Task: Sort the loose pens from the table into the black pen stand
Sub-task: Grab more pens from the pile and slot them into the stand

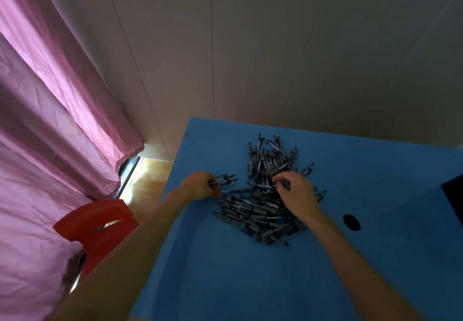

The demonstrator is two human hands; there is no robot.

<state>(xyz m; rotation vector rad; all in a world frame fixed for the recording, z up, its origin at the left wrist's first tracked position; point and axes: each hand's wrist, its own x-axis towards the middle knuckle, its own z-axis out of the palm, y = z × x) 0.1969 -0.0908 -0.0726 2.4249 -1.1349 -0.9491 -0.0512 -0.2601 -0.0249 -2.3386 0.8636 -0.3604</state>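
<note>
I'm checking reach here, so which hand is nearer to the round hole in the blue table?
Right. The right hand sits over the pen pile, just left of the hole. The left hand is across the pile, near the table's left edge.

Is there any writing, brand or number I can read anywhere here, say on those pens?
None can be read.
Pens in the pile: pale label strips on the barrels, too small and blurred to read.
Blue table, pink curtain and red chair: no text visible.
</note>
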